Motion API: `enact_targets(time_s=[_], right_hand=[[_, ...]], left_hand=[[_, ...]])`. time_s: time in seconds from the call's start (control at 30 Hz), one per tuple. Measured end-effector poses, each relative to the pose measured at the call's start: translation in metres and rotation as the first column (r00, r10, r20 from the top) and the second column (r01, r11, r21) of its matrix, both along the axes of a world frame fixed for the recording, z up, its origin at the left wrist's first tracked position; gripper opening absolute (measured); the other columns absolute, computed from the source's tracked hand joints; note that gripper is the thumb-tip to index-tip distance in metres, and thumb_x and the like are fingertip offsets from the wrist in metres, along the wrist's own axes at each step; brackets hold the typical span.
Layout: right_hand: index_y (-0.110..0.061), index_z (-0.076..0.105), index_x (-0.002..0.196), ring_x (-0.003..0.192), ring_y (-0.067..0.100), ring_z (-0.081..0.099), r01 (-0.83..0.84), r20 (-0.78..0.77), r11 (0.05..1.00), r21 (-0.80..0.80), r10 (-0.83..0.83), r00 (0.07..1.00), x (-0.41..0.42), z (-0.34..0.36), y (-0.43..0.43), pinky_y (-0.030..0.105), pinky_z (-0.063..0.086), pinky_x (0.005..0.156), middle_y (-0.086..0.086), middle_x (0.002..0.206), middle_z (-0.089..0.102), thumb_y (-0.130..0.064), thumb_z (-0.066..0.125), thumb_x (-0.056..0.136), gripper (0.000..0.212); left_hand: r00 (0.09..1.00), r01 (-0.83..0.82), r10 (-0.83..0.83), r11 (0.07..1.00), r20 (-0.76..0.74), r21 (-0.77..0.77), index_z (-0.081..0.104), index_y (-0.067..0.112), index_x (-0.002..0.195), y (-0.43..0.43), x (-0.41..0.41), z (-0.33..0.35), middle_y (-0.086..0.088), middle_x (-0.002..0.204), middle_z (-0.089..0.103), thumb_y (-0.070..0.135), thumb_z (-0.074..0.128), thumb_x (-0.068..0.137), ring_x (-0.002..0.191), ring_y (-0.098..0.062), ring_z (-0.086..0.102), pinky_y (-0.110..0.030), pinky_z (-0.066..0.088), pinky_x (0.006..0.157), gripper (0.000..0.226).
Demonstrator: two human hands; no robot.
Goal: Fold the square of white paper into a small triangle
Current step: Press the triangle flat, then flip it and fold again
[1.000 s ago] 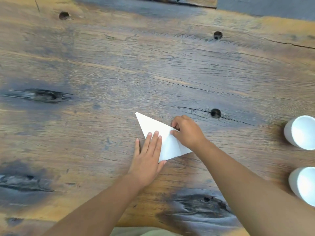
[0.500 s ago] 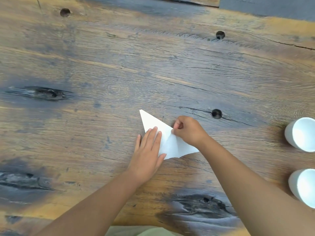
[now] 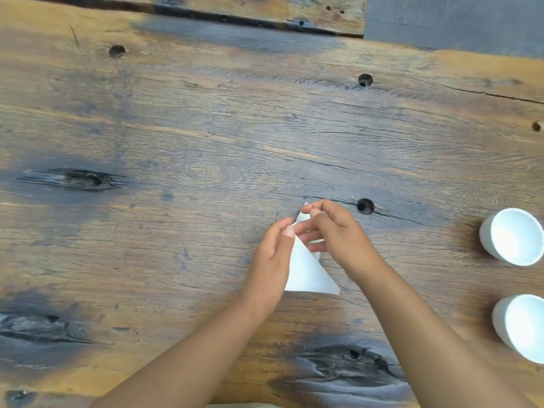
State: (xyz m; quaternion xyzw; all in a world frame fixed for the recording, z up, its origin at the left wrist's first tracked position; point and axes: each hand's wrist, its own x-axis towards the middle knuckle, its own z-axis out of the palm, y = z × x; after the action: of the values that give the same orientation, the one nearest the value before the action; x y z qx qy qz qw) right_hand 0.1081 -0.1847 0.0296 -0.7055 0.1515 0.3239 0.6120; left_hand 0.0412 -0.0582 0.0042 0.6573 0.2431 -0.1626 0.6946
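Rustic home or café setting: weathered, knotted plank table point(image 3: 206, 128), two white cups point(image 3: 513, 237).

Two white cups point(image 3: 513, 236) point(image 3: 522, 326) are standing at the right edge, well apart from the folded paper point(image 3: 307, 272). Left of the paper and beyond it, the bench point(image 3: 176, 136) is lying bare, letting a hand pass freely.

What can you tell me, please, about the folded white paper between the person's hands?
The folded white paper is a plain, thin sheet, now a narrow triangle with its tip pointing away from the person. Its wide base lies near the wooden table. The left hand covers its left edge, and the right hand pinches the tip with the left fingertips. Part of it is hidden by the hands.
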Motion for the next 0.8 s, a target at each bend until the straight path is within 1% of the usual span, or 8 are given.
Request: enact_targets(time_s=[0.07, 0.13, 0.23, 0.37, 0.53, 0.63, 0.7, 0.8], right_hand=[[-0.015, 0.06, 0.117, 0.086, 0.019, 0.075, -0.048, -0.058, 0.998, 0.041, 0.05, 0.997, 0.0, 0.005, -0.003, 0.033, 0.058, 0.079, 0.011, 0.097, 0.078, -0.013, 0.038, 0.104, 0.025], [-0.015, 0.06, 0.121, 0.097, 0.021, 0.075, -0.106, -0.127, 0.989, 0.1, 0.118, 0.985, 0.0, 0.006, -0.007, 0.035, 0.058, 0.088, 0.008, 0.104, 0.078, -0.005, 0.037, 0.101, 0.032], [-0.011, 0.062, 0.117, 0.103, 0.023, 0.073, -0.122, -0.161, 0.983, 0.136, 0.144, 0.976, 0.0, 0.003, -0.009, 0.034, 0.058, 0.092, 0.01, 0.112, 0.076, 0.004, 0.038, 0.097, 0.034], [-0.002, 0.062, 0.115, 0.099, 0.029, 0.074, 0.028, -0.202, 0.989, 0.147, 0.002, 0.979, 0.0, -0.011, -0.014, 0.039, 0.059, 0.092, 0.017, 0.113, 0.074, 0.008, 0.041, 0.097, 0.03], [-0.014, 0.069, 0.112, 0.1, 0.015, 0.073, -0.095, -0.058, 0.995, 0.031, 0.097, 0.994, 0.001, -0.031, -0.021, 0.025, 0.055, 0.086, 0.004, 0.111, 0.076, -0.007, 0.059, 0.096, 0.02], [-0.011, 0.07, 0.11, 0.101, 0.02, 0.071, -0.231, -0.135, 0.972, 0.049, 0.235, 0.963, 0.002, -0.046, -0.023, 0.039, 0.054, 0.098, 0.013, 0.113, 0.075, -0.021, 0.066, 0.094, 0.019], [-0.006, 0.069, 0.108, 0.096, 0.023, 0.067, -0.361, -0.19, 0.931, 0.049, 0.364, 0.912, 0.001, -0.056, -0.026, 0.048, 0.049, 0.102, 0.015, 0.109, 0.074, -0.033, 0.067, 0.093, 0.03], [-0.011, 0.072, 0.099, 0.091, 0.02, 0.065, -0.437, -0.245, 0.89, 0.131, 0.456, 0.855, -0.001, -0.065, -0.028, 0.042, 0.051, 0.088, 0.009, 0.099, 0.072, -0.034, 0.068, 0.092, 0.024]], left_hand=[[0.998, -0.046, 0.04, 0.993, -0.056, -0.111, 0.067, 0.025, 0.115, 0.005, 0.004, 0.001, -0.005, 0.114, 0.073, 0.057, 0.05, 0.089, 0.115, -0.029, 0.064, -0.056, 0.046, 0.104, 0.045], [0.993, -0.066, 0.045, 0.978, -0.107, -0.196, 0.068, 0.017, 0.107, 0.01, 0.006, 0.0, -0.023, 0.112, 0.07, 0.057, 0.061, 0.084, 0.112, -0.043, 0.063, -0.062, 0.044, 0.102, 0.047], [0.986, -0.054, 0.008, 0.958, -0.165, -0.281, 0.064, 0.006, 0.112, 0.017, 0.006, -0.009, -0.023, 0.109, 0.072, 0.031, 0.071, 0.088, 0.097, -0.034, 0.069, -0.056, 0.05, 0.097, 0.035], [0.975, -0.042, -0.032, 0.946, -0.22, -0.322, 0.063, 0.002, 0.116, 0.022, 0.004, -0.02, -0.018, 0.104, 0.074, -0.001, 0.064, 0.091, 0.089, -0.025, 0.07, -0.039, 0.056, 0.085, 0.025], [0.962, 0.056, -0.116, 0.97, -0.249, -0.235, 0.069, 0.007, 0.105, 0.03, 0.0, -0.031, -0.01, 0.09, 0.076, -0.001, 0.065, 0.091, 0.076, -0.02, 0.07, -0.029, 0.056, 0.067, 0.017], [0.959, 0.09, -0.144, 0.972, -0.245, -0.219, 0.071, 0.01, 0.098, 0.034, 0.004, -0.034, -0.009, 0.088, 0.077, -0.002, 0.066, 0.09, 0.077, -0.023, 0.069, -0.031, 0.055, 0.069, 0.015], [0.957, 0.123, -0.172, 0.97, -0.232, -0.209, 0.07, 0.012, 0.103, 0.037, 0.008, -0.034, -0.013, 0.093, 0.078, -0.002, 0.066, 0.089, 0.083, -0.026, 0.071, -0.036, 0.056, 0.076, 0.019], [0.95, 0.164, -0.211, 0.965, -0.23, -0.205, 0.066, 0.01, 0.114, 0.041, 0.015, -0.036, -0.012, 0.091, 0.077, -0.002, 0.066, 0.09, 0.083, -0.027, 0.07, -0.038, 0.056, 0.077, 0.027]])
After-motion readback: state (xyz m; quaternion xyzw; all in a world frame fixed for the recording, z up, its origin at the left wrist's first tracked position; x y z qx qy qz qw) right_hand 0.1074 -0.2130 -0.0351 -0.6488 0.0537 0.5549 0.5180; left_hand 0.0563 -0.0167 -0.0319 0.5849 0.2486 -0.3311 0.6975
